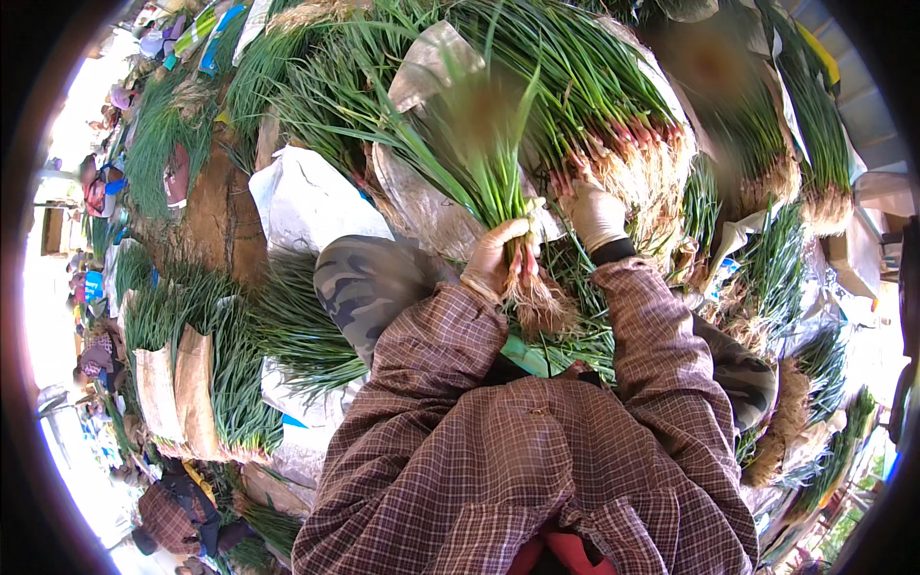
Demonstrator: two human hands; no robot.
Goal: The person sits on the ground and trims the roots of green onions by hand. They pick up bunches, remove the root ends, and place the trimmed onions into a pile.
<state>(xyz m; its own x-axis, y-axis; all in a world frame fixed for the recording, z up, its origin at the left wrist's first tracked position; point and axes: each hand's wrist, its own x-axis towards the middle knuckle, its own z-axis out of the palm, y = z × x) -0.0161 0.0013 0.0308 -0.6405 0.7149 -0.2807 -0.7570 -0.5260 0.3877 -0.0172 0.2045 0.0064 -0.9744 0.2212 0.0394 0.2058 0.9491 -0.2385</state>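
Note:
My left hand point(496, 255), in a pale glove, is closed round a small bunch of spring onions point(498, 187). Their green leaves point up and away, and the reddish bulbs with stringy roots hang below the fist. Just to the right, my gloved right hand point(596, 213) reaches to the near edge of a large heap of spring onions point(628, 144). Its fingers are bent in among the reddish bulbs and seem to grip some stalks; the fingertips are partly hidden. A blurred brown spot covers part of the leaves above the left hand.
White sacking point(311, 196) lies left of my camouflage-clad knee point(369, 287). More spring onion bundles stand at the left point(240, 359) and right point(767, 144). Loose leaves lie between my legs. Another person point(172, 513) is at the lower left. Brown ground point(216, 216) shows beyond the sacking.

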